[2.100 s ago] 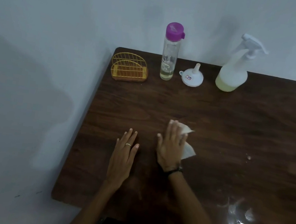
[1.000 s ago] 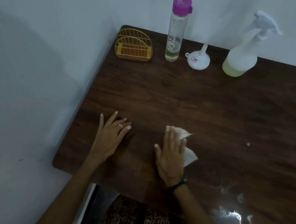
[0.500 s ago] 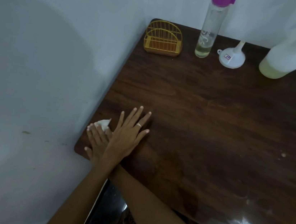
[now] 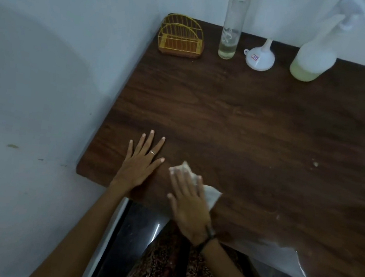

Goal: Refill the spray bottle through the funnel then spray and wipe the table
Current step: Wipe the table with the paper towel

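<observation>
- The left hand (image 4: 140, 164) lies palm down on the table (image 4: 236, 127) near its left near corner, fingers straight and spread, a ring on one finger; it holds nothing.
- The right hand (image 4: 188, 200) lies just right of it, palm down, fingers straight and together, pressing one white wipe (image 4: 210, 194) flat onto the wood; the wipe shows past the fingertips and at the hand's right side.
- The right wrist wears one dark band.
- Along the far edge stand four things, left to right: one yellow wire rack (image 4: 180, 36), one clear bottle (image 4: 232, 26) with a purple cap and a little liquid at the bottom, one white funnel (image 4: 260, 56) standing mouth down, and one spray bottle (image 4: 314, 55) with pale yellowish liquid low in it.
- All four stand well apart from both hands.
</observation>
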`<state>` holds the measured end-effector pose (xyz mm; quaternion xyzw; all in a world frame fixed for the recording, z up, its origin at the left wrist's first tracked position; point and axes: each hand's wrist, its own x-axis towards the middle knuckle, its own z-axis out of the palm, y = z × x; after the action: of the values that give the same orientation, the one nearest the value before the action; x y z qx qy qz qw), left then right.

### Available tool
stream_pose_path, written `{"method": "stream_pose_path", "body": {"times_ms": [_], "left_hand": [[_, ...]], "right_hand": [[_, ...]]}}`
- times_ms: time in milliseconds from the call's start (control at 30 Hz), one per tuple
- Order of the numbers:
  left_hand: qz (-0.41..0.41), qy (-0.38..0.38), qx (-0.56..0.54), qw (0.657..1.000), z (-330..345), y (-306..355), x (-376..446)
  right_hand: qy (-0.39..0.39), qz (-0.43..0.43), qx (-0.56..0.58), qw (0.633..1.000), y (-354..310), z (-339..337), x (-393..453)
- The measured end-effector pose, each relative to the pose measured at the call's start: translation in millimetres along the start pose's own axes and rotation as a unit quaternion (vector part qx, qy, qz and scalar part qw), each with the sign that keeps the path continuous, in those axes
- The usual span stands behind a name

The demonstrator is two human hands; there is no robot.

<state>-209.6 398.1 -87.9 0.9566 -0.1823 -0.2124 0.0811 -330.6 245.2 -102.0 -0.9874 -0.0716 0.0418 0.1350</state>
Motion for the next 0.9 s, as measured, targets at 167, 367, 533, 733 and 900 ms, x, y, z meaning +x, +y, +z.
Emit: {"method": "stream_pose_path", "body": {"times_ms": [167, 367, 533, 733, 900], "left_hand": [[0.066, 0.165, 0.041, 0.983, 21, 17, -17], [0.09, 0.177, -0.014, 0.98, 37, 57, -36], [0.083, 0.158, -0.057, 0.982, 42, 82, -34], [0.131, 0.146, 0.001, 0.981, 54, 104, -27], [0.128, 0.128, 0.041, 0.983, 63, 116, -23]], "right_hand": [[0.041, 0.195, -0.028, 0.98, 90, -17, -31], [0.042, 0.194, 0.004, 0.98, 37, -8, -21], [0.0, 0.082, -0.005, 0.997, -17, 6, -34], [0.032, 0.206, -0.015, 0.978, 66, -8, -90], [0.034, 0.34, 0.005, 0.94, 125, -23, -130]]}}
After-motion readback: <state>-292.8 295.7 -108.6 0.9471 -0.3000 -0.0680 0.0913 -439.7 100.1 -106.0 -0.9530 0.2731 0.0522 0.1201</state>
